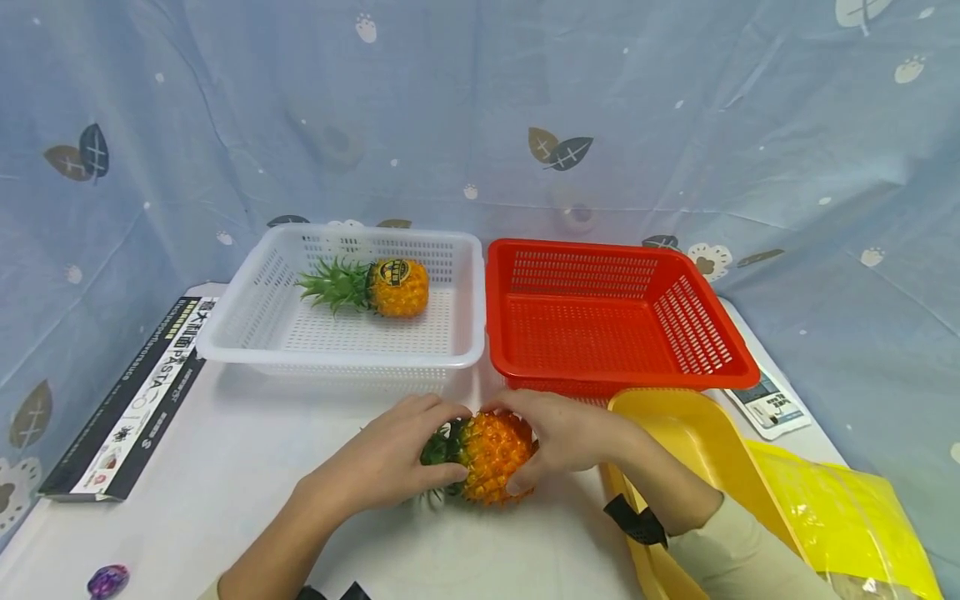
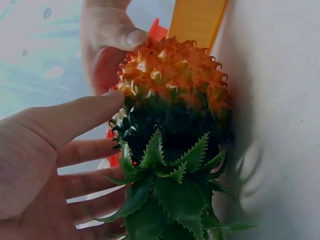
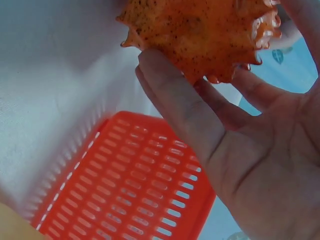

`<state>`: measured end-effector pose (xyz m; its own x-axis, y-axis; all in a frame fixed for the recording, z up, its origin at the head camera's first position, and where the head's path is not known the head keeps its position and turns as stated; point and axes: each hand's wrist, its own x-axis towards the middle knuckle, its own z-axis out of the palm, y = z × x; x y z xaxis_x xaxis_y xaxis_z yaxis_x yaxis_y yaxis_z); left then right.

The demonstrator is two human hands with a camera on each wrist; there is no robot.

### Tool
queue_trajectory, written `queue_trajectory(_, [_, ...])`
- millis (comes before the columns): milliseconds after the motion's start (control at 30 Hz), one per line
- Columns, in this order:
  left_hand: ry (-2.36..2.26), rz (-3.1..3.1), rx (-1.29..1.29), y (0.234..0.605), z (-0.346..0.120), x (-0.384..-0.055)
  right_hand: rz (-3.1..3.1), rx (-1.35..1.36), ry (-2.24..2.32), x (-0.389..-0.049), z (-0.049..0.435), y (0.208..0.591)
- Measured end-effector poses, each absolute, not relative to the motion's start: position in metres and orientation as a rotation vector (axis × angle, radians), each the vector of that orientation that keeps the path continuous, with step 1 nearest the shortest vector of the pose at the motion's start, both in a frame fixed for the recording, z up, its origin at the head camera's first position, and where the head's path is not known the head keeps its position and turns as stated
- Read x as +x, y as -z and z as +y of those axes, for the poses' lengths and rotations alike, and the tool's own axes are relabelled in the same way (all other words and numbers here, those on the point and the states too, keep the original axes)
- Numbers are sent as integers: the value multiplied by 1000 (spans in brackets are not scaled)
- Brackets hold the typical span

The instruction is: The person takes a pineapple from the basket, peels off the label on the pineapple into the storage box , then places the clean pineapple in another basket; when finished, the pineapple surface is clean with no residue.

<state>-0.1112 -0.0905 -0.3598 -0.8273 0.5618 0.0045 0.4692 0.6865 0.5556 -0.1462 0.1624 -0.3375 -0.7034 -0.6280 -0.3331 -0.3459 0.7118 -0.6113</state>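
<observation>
An orange pineapple (image 1: 495,457) with a dark green shoulder and spiky leaves lies on its side on the white table, crown to the left. At the crown end, my left hand (image 1: 401,454) holds it, the thumb at the near side and the fingers beyond. My right hand (image 1: 566,433) spans the base end, thumb near and fingers at the far side. Up close in the left wrist view, the pineapple's leaves (image 2: 180,200) hang over the left fingers. The right wrist view has the right fingers (image 3: 185,110) against its bumpy orange base.
Behind stand a white basket (image 1: 341,360) holding another pineapple (image 1: 401,287) and a red basket (image 1: 570,329). A yellow bin (image 1: 693,433) is under my right forearm, beside a yellow bag (image 1: 847,508). A pasta box (image 1: 131,408) and a small purple item (image 1: 108,581) lie left.
</observation>
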Motion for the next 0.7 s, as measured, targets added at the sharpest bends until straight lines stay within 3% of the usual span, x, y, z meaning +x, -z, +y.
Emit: queue_trajectory(700, [-846, 2733, 843, 359, -89, -111, 2384, -791, 659, -143, 153, 341])
